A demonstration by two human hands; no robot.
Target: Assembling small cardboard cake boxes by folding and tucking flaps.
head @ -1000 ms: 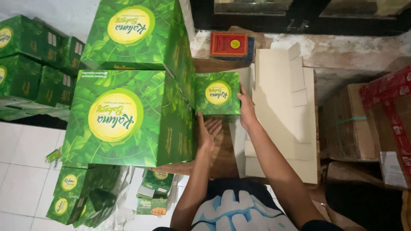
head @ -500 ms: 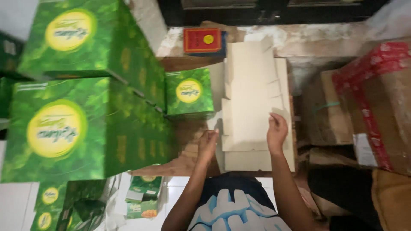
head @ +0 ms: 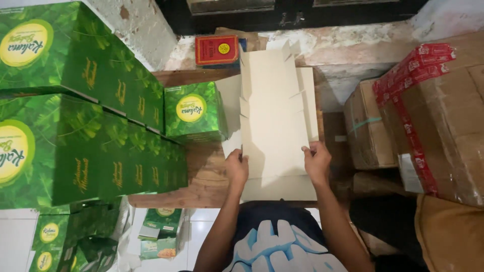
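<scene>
Seen from the head camera looking straight down, a seated person grips a flat, unfolded pale beige cardboard box blank (head: 275, 116) by its near corners: the left hand (head: 236, 167) is closed on the blank's lower left edge, thumb on top, and the right hand (head: 316, 161) is closed on its lower right edge, fingers curled over the card. The blank lies at the centre of the frame and runs toward 12 o'clock, its notched flaps showing along the far end and the left side, and it rests on a stack of similar pale cardboard sheets (head: 280, 187) spread over a brown wooden table (head: 206, 176). At 10 o'clock from the hands, just beside the blank, stands a small assembled green leaf-printed carton with a yellow round label (head: 194, 112). Large green leaf-printed cartons of the same design (head: 75, 126) are stacked at 9 o'clock, filling the left of the frame. At 12 o'clock, beyond the blank's far end, lies a red rectangular tin with a yellow round emblem (head: 217, 49), against a rough whitewashed wall. At 3 o'clock, well apart from the hands, sit brown corrugated shipping boxes sealed with red tape (head: 438, 116). At 7 o'clock, on the white tiled floor (head: 15, 236) below the table's edge, small green packets (head: 161, 234) lie loose. The person's dark shirt with a pale blue and white print (head: 277, 242) fills the bottom centre.
</scene>
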